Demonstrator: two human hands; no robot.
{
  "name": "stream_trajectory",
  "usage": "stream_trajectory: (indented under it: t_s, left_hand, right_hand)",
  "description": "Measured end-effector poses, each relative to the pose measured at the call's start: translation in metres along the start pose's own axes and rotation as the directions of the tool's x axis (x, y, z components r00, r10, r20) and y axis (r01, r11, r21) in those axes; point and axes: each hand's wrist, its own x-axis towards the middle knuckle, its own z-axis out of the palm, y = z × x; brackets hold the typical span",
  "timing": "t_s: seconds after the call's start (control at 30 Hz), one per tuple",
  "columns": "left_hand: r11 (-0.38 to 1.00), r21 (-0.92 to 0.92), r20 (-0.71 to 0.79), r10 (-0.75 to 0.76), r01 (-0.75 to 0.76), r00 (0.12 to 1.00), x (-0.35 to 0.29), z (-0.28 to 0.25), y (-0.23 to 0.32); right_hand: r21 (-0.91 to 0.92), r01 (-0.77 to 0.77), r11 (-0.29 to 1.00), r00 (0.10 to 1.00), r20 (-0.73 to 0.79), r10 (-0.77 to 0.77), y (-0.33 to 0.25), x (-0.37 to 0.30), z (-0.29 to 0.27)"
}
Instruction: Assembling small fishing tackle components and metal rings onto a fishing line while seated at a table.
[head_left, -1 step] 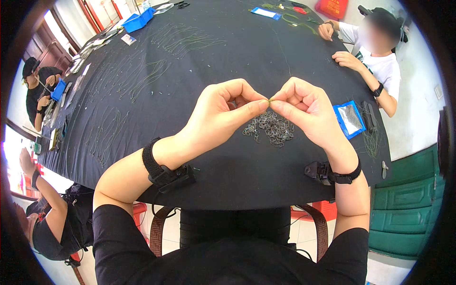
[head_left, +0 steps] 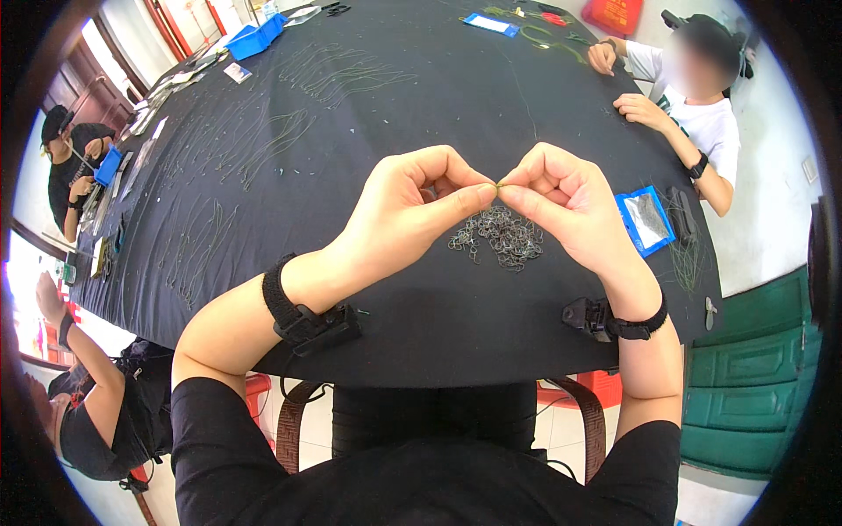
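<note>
My left hand (head_left: 421, 202) and my right hand (head_left: 566, 197) meet fingertip to fingertip over the table, each in a closed pinch. Between the thumbs shows a tiny greenish bit of fishing line (head_left: 499, 185); whether a hook is tied in it is too small to tell. A thin green strand (head_left: 526, 96) trails from the far side of the table down to my right hand's knuckles. Just below my fingertips lies a tangled heap of small metal fish hooks (head_left: 509, 241), partly hidden by my right hand.
Cut lengths of line (head_left: 338, 74) are spread in bunches across the left of the black-covered table (head_left: 421, 324). At right lie a blue-edged packet (head_left: 647, 221) and loose green line (head_left: 688, 259). A blue tray (head_left: 254, 37) stands far left. A co-worker's hand (head_left: 640, 111) rests at the right edge.
</note>
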Motion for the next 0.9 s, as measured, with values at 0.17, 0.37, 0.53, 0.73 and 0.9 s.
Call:
stream_trajectory:
  t_s: [0.17,0.37,0.53,0.73,0.9]
  left_hand:
    - [0.998,-0.053,0.022,-0.025,0.026,0.999,0.000,0.000,0.000]
    - [0.983,-0.176,0.053,-0.051,0.059,0.997,0.001,0.002,-0.002]
    - [1.000,-0.015,0.013,-0.001,0.001,1.000,0.002,-0.001,-0.002]
    - [0.970,0.196,-0.042,0.158,-0.147,0.987,0.003,-0.003,-0.006]
    - [0.948,0.246,-0.046,0.222,-0.204,0.974,0.003,-0.004,-0.005]
  right_hand:
    - [-0.077,0.012,0.997,1.000,0.008,-0.012,-0.002,-0.001,-0.001]
    - [-0.043,0.040,0.998,0.999,-0.008,-0.041,-0.001,-0.004,0.004]
    - [-0.188,0.072,0.979,0.996,-0.035,-0.080,-0.003,-0.003,0.000]
    - [-0.295,0.054,0.954,0.998,0.001,-0.056,-0.010,-0.002,-0.005]
    - [-0.206,0.023,0.978,1.000,-0.008,-0.025,-0.005,-0.001,-0.003]
